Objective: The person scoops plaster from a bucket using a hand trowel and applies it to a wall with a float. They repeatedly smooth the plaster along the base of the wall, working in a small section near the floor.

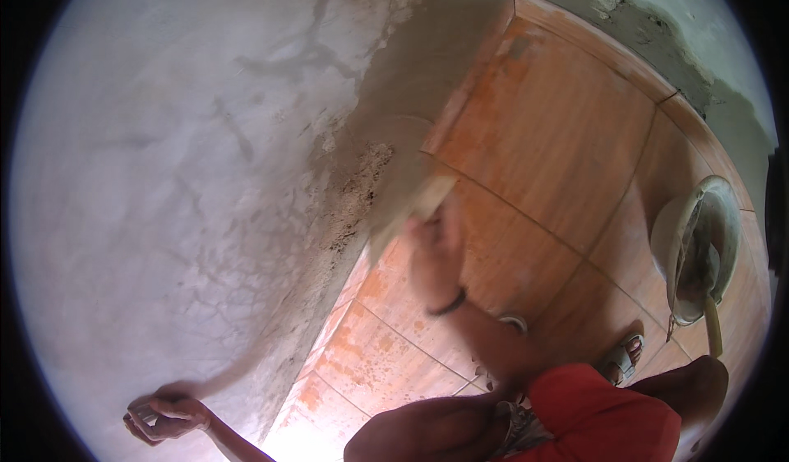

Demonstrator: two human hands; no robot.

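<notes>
The wall (164, 174) fills the left of the view: grey plaster, smooth in broad patches, with fine cracks and darker smears near the top. Along its foot runs a rougher, crumbly strip of wet mortar (362, 191), sandy and pitted. The floor (559, 150) is laid in large orange-brown tiles with thin pale joints, dusted with whitish splashes near the wall.

At the right stands a round bucket (699, 248), its rim and inside caked with grey mortar; a wooden handle sticks out of it toward the person's knee.

The right hand (436, 252), blurred, is clenched around a flat, pale float (411, 203) whose face lies against the mortar strip where wall meets floor. A dark band circles that wrist. The left hand (164, 417) rests against the wall low down, fingers curled inward; I cannot tell whether they hold anything.
</notes>
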